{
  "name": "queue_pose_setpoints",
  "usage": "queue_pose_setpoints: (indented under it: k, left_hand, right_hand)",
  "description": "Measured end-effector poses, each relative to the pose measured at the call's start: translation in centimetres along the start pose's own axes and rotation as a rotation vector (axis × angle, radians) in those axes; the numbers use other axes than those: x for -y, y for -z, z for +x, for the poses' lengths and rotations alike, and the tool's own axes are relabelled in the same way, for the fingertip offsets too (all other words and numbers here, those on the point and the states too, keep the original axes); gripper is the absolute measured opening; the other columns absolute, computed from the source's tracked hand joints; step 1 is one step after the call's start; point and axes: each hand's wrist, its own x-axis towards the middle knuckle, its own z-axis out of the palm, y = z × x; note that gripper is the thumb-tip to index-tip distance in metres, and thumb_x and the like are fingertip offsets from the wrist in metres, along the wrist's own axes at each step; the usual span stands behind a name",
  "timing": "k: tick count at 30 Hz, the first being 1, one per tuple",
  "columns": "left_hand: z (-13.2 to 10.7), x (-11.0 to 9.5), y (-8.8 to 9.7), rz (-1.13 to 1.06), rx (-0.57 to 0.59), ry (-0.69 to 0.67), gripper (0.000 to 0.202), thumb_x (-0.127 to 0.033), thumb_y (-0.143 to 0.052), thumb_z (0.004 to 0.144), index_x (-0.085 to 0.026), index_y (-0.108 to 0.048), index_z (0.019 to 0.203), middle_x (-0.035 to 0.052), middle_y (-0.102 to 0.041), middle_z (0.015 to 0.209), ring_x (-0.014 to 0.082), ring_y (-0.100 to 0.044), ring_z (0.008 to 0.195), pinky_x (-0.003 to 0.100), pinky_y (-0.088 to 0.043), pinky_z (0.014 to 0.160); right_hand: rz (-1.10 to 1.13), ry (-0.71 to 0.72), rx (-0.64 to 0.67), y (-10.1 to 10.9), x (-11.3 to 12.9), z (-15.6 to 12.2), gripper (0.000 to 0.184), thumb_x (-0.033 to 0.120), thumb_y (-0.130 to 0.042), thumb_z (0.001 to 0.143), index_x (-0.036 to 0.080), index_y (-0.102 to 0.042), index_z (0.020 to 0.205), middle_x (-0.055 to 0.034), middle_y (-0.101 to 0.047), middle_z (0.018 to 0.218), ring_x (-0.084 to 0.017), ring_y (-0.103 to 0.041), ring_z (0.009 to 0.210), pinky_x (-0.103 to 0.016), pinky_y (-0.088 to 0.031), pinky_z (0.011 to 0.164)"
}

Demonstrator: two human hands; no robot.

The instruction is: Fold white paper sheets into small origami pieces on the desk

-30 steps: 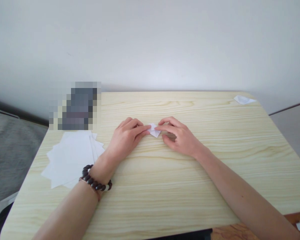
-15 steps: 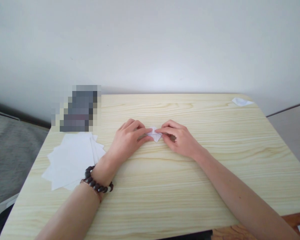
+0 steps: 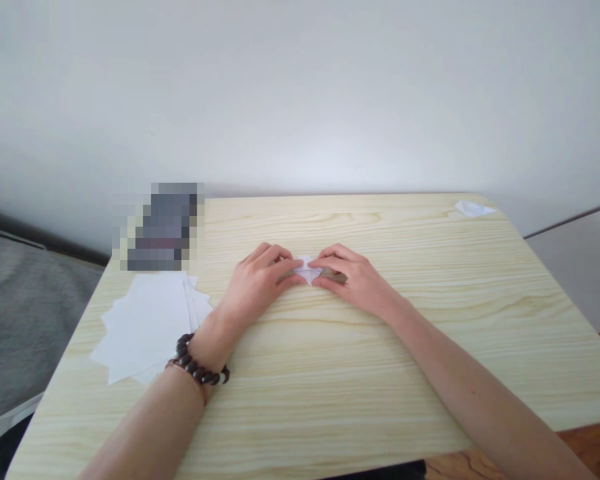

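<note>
Hands drew closer: left hand [image 3: 257, 283] and right hand [image 3: 353, 280] fingers pinch the folded paper [image 3: 307, 270] from both sides at mid-table. Pale wood-grain table [image 3: 330, 373] stands against a plain white wall [image 3: 300, 87]. White sheets [image 3: 147, 327] are fanned at left, paper scrap [image 3: 473, 209] in the far right corner.

Lighting, as I read it remotely: bright, soft, even across the desk [image 3: 330, 400]. Faint shadow beneath right hand [image 3: 360, 285]. Wall [image 3: 300, 87] dims toward left. Desk edges bow with lens. Pixelated block [image 3: 160, 227], far left.
</note>
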Motion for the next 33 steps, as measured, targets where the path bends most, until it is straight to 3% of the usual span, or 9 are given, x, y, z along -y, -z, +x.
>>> queue_pose_setpoints:
  k: [7, 14, 21, 25, 29, 33]
  left_hand:
    - [0.1, -0.3, 0.1, -0.003, 0.017, 0.011, 0.027, -0.04, -0.057, 0.09, -0.018, -0.069, 0.1, 0.0065, -0.067, 0.09, 0.0186, -0.061, 0.083, 0.03, -0.051, 0.074]
    - [0.4, -1.0, 0.3, 0.025, 0.021, 0.027, 0.027, -0.035, -0.048, 0.095, -0.018, -0.068, 0.094, 0.006, -0.068, 0.086, 0.0173, -0.061, 0.081, 0.029, -0.049, 0.073]
    - [0.4, -0.7, 0.2, -0.025, -0.022, -0.056, 0.026, -0.039, -0.059, 0.089, -0.018, -0.067, 0.101, 0.0068, -0.068, 0.093, 0.0189, -0.061, 0.085, 0.03, -0.051, 0.074]
    - [0.2, -0.8, -0.2, -0.187, -0.083, -0.047, 0.016, -0.027, -0.054, 0.092, -0.017, -0.067, 0.095, 0.0064, -0.066, 0.091, 0.0161, -0.061, 0.083, 0.027, -0.049, 0.073]
    - [0.3, -1.2, 0.3, -0.313, -0.056, 0.038, 0.019, -0.028, -0.054, 0.092, -0.016, -0.067, 0.082, 0.0043, -0.064, 0.078, 0.0152, -0.057, 0.074, 0.029, -0.044, 0.068]
    - [0.6, -1.3, 1.1, -0.304, 0.064, 0.099, 0.028, -0.027, -0.048, 0.094, -0.018, -0.067, 0.075, 0.0031, -0.064, 0.073, 0.0172, -0.056, 0.077, 0.034, -0.038, 0.073]
  right_hand:
    - [0.058, 0.004, -0.032, 0.2, 0.2, 0.1, 0.021, 0.031, -0.058, 0.09, 0.019, -0.068, 0.105, -0.0058, -0.062, 0.097, -0.013, -0.061, 0.076, -0.027, -0.052, 0.069]
    - [0.053, 0.034, 0.007, 0.6, 0.2, 0.1, 0.025, 0.017, -0.058, 0.087, 0.019, -0.067, 0.11, -0.0061, -0.062, 0.102, -0.013, -0.061, 0.083, -0.027, -0.052, 0.076]
    - [0.011, 0.106, -0.184, -0.2, 0.0, 0.2, 0.016, 0.02, -0.056, 0.091, 0.017, -0.07, 0.099, -0.0077, -0.063, 0.098, -0.012, -0.061, 0.078, -0.025, -0.052, 0.072]
    - [0.062, 0.14, -0.255, -0.1, 0.5, 0.2, 0.015, 0.02, -0.055, 0.092, 0.02, -0.069, 0.097, -0.0063, -0.068, 0.095, -0.014, -0.064, 0.083, -0.026, -0.052, 0.075]
    - [0.122, 0.024, -0.255, -0.2, 1.1, 0.4, 0.012, 0.023, -0.06, 0.089, 0.019, -0.071, 0.092, -0.0013, -0.07, 0.076, -0.01, -0.059, 0.062, -0.022, -0.047, 0.06]
    - [0.236, -0.173, -0.178, -0.1, 1.3, 0.5, 0.013, 0.03, -0.065, 0.085, 0.018, -0.072, 0.086, -0.0011, -0.072, 0.076, -0.009, -0.057, 0.058, -0.021, -0.044, 0.054]
